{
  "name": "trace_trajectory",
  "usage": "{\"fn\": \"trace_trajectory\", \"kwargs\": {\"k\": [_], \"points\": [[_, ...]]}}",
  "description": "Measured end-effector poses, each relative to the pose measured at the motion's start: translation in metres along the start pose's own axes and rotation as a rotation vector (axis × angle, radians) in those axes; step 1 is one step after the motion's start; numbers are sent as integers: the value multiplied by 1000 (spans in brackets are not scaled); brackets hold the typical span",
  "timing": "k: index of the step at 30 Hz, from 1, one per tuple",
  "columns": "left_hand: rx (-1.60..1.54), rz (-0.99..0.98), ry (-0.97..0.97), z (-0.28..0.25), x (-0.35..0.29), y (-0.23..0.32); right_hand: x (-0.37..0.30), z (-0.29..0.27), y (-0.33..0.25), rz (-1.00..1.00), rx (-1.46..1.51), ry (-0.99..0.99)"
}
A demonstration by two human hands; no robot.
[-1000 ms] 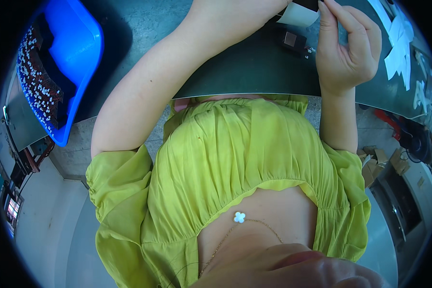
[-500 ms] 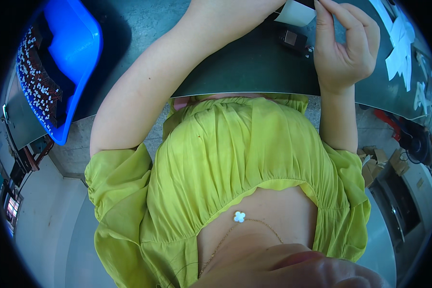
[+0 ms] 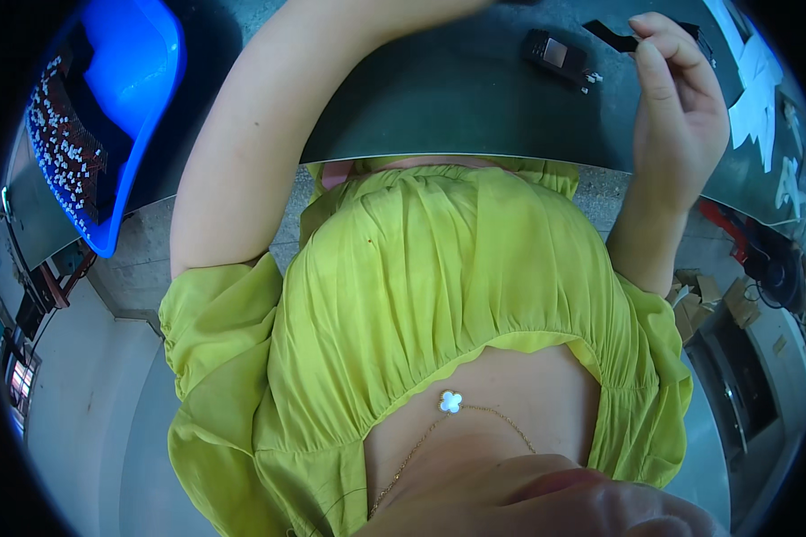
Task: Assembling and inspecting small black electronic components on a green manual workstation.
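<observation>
My right hand [image 3: 681, 107] is raised at the upper right, with thumb and fingers pinching a short, flat black strip [image 3: 611, 36]. The strip's free end points left, over the dark green tabletop [image 3: 457, 107]. My left forearm [image 3: 304, 63] reaches up to the top edge, where the left hand [image 3: 430, 11] is cut off and its fingers do not show. A sliver of something dark shows at the top edge just beyond it. Between the hands lies a small black block [image 3: 555, 55] with a pale patch on top and small white ends at its right.
A blue bin [image 3: 148, 134] at the far left holds many dark pieces with white ends. White paper-like strips [image 3: 750, 89] lie along the table's right side. Below the table at right are cardboard boxes [image 3: 697, 300] and a red and black object [image 3: 761, 255].
My right hand has moved right and now shows the black strip. The white sheet between the hands is out of view. My left hand has gone up past the top edge.
</observation>
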State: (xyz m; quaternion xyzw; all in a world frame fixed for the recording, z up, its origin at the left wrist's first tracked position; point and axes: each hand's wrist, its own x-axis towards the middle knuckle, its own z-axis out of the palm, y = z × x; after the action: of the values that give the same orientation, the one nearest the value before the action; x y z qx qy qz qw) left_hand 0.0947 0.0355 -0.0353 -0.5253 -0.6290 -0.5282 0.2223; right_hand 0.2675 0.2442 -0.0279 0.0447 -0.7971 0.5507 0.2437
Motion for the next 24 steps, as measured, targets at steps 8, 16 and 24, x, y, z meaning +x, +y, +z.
{"fn": "trace_trajectory", "kwargs": {"k": [8, 16, 24], "points": [[102, -116, -703, 0, -10, 26, -13, -23, 11, 620, 244, -8], [70, -113, -700, 6, -18, 27, -1, 22, -27, 577, 121, -69], [24, -127, -720, 5, -13, 29, -12, -1, -7, 572, 105, -21]]}}
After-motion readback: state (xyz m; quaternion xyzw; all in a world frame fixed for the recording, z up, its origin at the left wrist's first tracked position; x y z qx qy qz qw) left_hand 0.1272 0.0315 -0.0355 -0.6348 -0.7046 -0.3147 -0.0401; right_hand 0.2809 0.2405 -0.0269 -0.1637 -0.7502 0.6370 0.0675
